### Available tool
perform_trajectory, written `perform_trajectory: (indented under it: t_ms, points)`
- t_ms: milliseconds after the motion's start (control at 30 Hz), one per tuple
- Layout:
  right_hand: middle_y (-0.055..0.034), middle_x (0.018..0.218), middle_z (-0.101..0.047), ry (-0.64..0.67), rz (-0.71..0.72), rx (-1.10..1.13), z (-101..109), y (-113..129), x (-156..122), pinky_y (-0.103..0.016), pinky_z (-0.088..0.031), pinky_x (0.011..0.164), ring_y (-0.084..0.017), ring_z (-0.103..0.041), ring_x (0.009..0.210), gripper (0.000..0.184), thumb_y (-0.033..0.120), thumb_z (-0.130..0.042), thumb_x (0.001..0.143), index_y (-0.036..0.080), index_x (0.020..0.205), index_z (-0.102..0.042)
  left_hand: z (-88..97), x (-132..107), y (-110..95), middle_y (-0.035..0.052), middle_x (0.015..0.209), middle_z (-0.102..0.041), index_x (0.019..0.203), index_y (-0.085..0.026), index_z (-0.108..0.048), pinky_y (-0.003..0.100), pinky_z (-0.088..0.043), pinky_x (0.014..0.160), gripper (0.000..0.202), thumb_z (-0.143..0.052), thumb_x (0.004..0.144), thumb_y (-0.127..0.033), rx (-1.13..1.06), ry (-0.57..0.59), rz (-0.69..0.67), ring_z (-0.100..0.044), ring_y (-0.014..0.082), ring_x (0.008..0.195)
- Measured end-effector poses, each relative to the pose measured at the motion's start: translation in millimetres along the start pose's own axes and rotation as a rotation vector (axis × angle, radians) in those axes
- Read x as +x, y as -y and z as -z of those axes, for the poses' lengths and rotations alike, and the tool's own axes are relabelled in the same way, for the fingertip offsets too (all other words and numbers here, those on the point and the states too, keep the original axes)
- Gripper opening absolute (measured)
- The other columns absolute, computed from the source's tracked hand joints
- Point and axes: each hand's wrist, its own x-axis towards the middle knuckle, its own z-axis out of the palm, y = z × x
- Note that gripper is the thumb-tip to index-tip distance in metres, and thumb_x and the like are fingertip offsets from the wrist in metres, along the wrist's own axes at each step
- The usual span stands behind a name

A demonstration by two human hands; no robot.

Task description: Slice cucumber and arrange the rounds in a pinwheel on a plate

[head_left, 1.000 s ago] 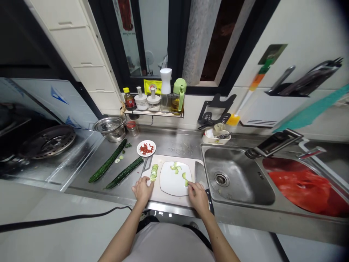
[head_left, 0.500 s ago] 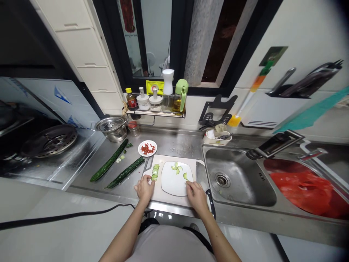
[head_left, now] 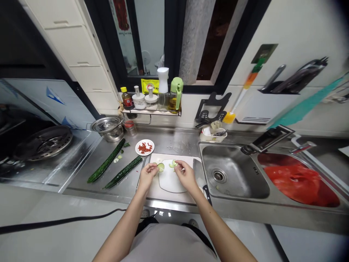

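Note:
My left hand [head_left: 147,177] pinches a round cucumber slice [head_left: 161,167] between thumb and fingertips, over the left edge of a white square plate [head_left: 169,183]. The fingers of my right hand [head_left: 185,175] are pinched together over the upper part of the plate. Pale green cucumber slices [head_left: 171,165] show at its fingertips, partly hidden by them; one appears to be in the pinch. Under the plate lies a light cutting board [head_left: 155,194]. A kitchen knife with a black handle [head_left: 207,195] rests on the board's right side.
Left of the board lie two long cucumber pieces [head_left: 107,162] [head_left: 124,172] and a few scraps [head_left: 116,160]. A small plate [head_left: 137,150] of red bits stands behind. The sink [head_left: 234,171] is on the right, a lidded steel pot [head_left: 110,134] at back left, and a condiment shelf [head_left: 152,112] above.
My left hand has risen from the row of slices on the board with a slice in its fingers. My right hand has moved from the plate's right edge up and left to the slices.

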Motion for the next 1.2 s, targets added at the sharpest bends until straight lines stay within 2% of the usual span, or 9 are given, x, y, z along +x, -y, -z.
perform_trajectory:
  t_ms: [167, 333, 433, 533, 667, 767, 867, 1200]
  points:
    - [-0.0046, 0.093, -0.069, 0.084, 0.035, 0.126, -8, 26, 19, -0.026, -0.046, 0.066, -0.017, -0.060, 0.085, 0.028, 0.035, -0.056, 0.084, 0.021, 0.106, -0.066, -7.3, -7, -25, 0.0030, 0.081, -0.066, 0.085, -0.015, -0.066, 0.024, -0.045, 0.072, 0.032, -0.077, 0.062, -0.034, -0.027, 0.090, -0.043, -0.059, 0.0116, 0.071]
    - [-0.0039, 0.091, -0.068, 0.168, 0.075, 0.118, -14, 31, 21, -0.026, -0.045, 0.066, -0.017, -0.059, 0.088, 0.017, 0.032, -0.057, 0.084, 0.021, 0.091, -0.068, -12.2, -8, -28, 0.0028, 0.080, -0.064, 0.084, -0.015, -0.065, 0.024, -0.043, 0.069, 0.032, -0.077, 0.061, -0.034, -0.007, 0.117, -0.050, -0.056, 0.0111, 0.070]
    - [-0.0033, 0.085, -0.067, 0.142, 0.077, 0.126, -14, 31, 20, -0.025, -0.044, 0.065, -0.017, -0.058, 0.087, 0.017, 0.033, -0.055, 0.085, 0.021, 0.082, -0.067, -13.5, -9, -27, 0.0019, 0.078, -0.064, 0.091, -0.016, -0.064, 0.023, -0.042, 0.067, 0.042, -0.079, 0.059, -0.039, -0.025, 0.068, -0.029, -0.056, 0.0114, 0.070]
    - [-0.0046, 0.088, -0.067, 0.060, 0.107, 0.152, -9, 35, 19, -0.027, -0.045, 0.068, -0.018, -0.057, 0.091, 0.018, 0.034, -0.055, 0.087, 0.021, 0.083, -0.067, -13.1, -12, -27, 0.0004, 0.071, -0.063, 0.097, -0.016, -0.062, 0.020, -0.036, 0.058, 0.049, -0.074, 0.064, -0.051, -0.024, 0.036, 0.102, -0.053, 0.0090, 0.061]
    - [-0.0055, 0.092, -0.066, 0.030, 0.190, 0.139, 1, 44, 18, -0.032, -0.045, 0.080, -0.019, -0.056, 0.094, 0.019, 0.035, -0.055, 0.090, 0.023, 0.088, -0.069, -15.2, -17, -33, -0.0005, 0.067, -0.062, 0.101, -0.018, -0.061, 0.018, -0.025, 0.047, 0.051, -0.065, 0.072, -0.059, -0.132, 0.191, 0.335, -0.047, 0.0058, 0.050]
    - [-0.0048, 0.092, -0.065, 0.037, 0.244, 0.113, 5, 46, 16, -0.036, -0.043, 0.088, -0.019, -0.056, 0.095, 0.018, 0.033, -0.055, 0.090, 0.024, 0.090, -0.071, -19.5, -17, -39, 0.0000, 0.071, -0.062, 0.105, -0.020, -0.060, 0.017, -0.028, 0.046, 0.048, -0.066, 0.073, -0.055, -0.292, 0.264, 0.449, -0.050, 0.0061, 0.052]
    - [-0.0046, 0.094, -0.064, 0.056, 0.274, 0.090, 5, 45, 14, -0.037, -0.042, 0.090, -0.020, -0.056, 0.097, 0.017, 0.032, -0.056, 0.090, 0.025, 0.094, -0.072, -22.3, -15, -45, 0.0008, 0.074, -0.062, 0.107, -0.020, -0.061, 0.017, -0.030, 0.044, 0.045, -0.068, 0.072, -0.048, -0.362, 0.309, 0.500, -0.052, 0.0072, 0.053]
    - [-0.0036, 0.090, -0.065, 0.094, 0.286, 0.081, 6, 41, 11, -0.036, -0.042, 0.087, -0.019, -0.056, 0.095, 0.015, 0.033, -0.057, 0.089, 0.024, 0.089, -0.069, -20.9, -11, -46, -0.0010, 0.076, -0.061, 0.117, -0.020, -0.058, 0.017, -0.033, 0.047, 0.058, -0.077, 0.063, -0.026, -0.350, 0.277, 0.414, -0.052, 0.0056, 0.055]
